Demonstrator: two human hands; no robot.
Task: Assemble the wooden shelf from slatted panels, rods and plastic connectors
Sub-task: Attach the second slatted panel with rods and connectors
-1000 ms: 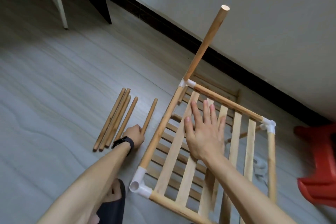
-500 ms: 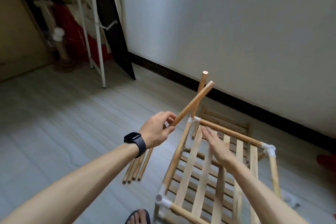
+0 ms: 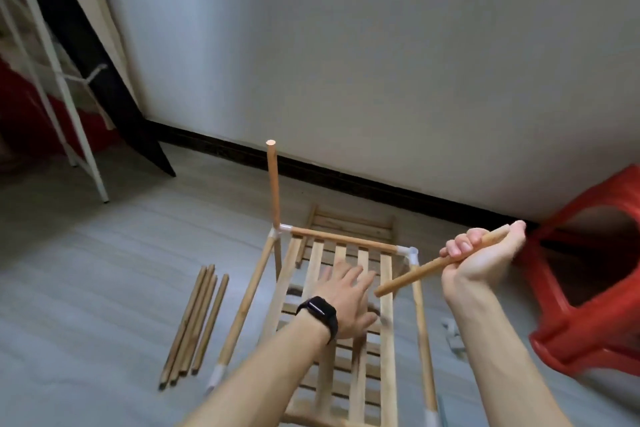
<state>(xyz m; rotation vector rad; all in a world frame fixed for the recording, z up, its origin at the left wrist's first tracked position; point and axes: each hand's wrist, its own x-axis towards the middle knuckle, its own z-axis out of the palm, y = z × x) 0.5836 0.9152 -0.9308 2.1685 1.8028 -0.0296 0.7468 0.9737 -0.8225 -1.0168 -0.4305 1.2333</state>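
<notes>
A slatted wooden panel (image 3: pixel 386 329) framed by rods and white plastic corner connectors lies on the floor in front of me. One rod (image 3: pixel 273 184) stands upright in the far left connector (image 3: pixel 282 229). My left hand (image 3: pixel 346 298), with a black watch on the wrist, rests flat with straight fingers on the slats. My right hand (image 3: pixel 481 255) grips a loose wooden rod (image 3: pixel 408 276), held slanted just above the far right connector (image 3: pixel 412 253). Several spare rods (image 3: pixel 194 322) lie side by side on the floor left of the panel.
A red plastic stool (image 3: pixel 588 291) lies tipped at the right. Another slatted panel (image 3: pixel 353 220) lies beyond the frame near the black skirting and white wall. A white metal frame (image 3: pixel 59 87) and a dark board lean at the far left. Small white connectors (image 3: pixel 452 333) lie right of the panel.
The loose rod has passed from my left hand to my right hand. My left hand has come down flat on the slats, where the right hand lay before.
</notes>
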